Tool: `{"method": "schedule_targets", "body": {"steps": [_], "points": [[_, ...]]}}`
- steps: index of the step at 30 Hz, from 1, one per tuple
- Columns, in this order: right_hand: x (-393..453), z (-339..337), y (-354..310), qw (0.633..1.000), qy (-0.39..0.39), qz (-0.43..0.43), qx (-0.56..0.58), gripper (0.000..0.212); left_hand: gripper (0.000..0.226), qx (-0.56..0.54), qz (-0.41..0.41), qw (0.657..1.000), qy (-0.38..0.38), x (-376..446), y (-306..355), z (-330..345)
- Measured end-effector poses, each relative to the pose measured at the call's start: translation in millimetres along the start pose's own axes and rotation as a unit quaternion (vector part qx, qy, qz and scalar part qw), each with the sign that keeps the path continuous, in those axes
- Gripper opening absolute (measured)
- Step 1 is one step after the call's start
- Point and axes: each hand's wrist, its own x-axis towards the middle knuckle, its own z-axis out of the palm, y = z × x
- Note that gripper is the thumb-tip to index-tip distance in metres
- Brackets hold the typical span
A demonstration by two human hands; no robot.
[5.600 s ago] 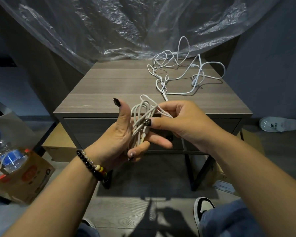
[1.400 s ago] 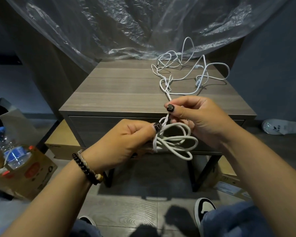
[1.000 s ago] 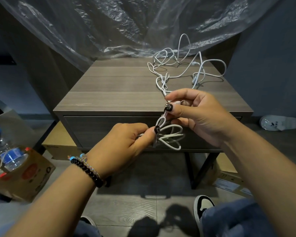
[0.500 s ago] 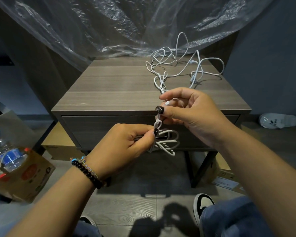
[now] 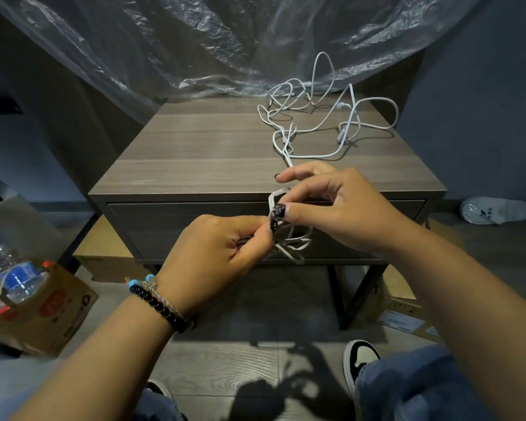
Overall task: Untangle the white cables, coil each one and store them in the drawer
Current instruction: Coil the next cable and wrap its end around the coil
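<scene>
Both hands work one small coil [image 5: 292,243] in front of the closed drawer [image 5: 195,226]: the left hand [image 5: 222,250] has its fingers clamped on the coil, and the right hand [image 5: 331,208] pinches the cable's end at its top. The tangle [image 5: 322,126] lies far right on the tabletop [image 5: 210,153]. If either pinch slackens, the loops could spring open; a strand running back may drag the tangle.

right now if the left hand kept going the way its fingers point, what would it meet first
The left hand points right, so it would first meet the small cable coil it pinches, then the right hand.
</scene>
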Motion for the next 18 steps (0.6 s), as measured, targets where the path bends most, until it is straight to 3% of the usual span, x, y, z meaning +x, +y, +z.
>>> {"method": "schedule_targets", "body": {"steps": [3,9,18], "points": [[0.1,1.4,-0.9,1.000,-0.007,0.007,0.012,0.011,0.042,0.004,0.003,1.000,0.001,-0.5,0.4,0.4],[1.8,5.2,5.2,0.989,-0.038,0.035,0.142,0.017,0.029,-0.030,-0.009,0.999,0.007,0.4,2.0,0.7],[2.6,4.6,1.5,0.992,-0.025,0.012,0.119,0.011,0.044,0.016,-0.017,0.999,0.030,2.8,-2.8,-9.5]]}}
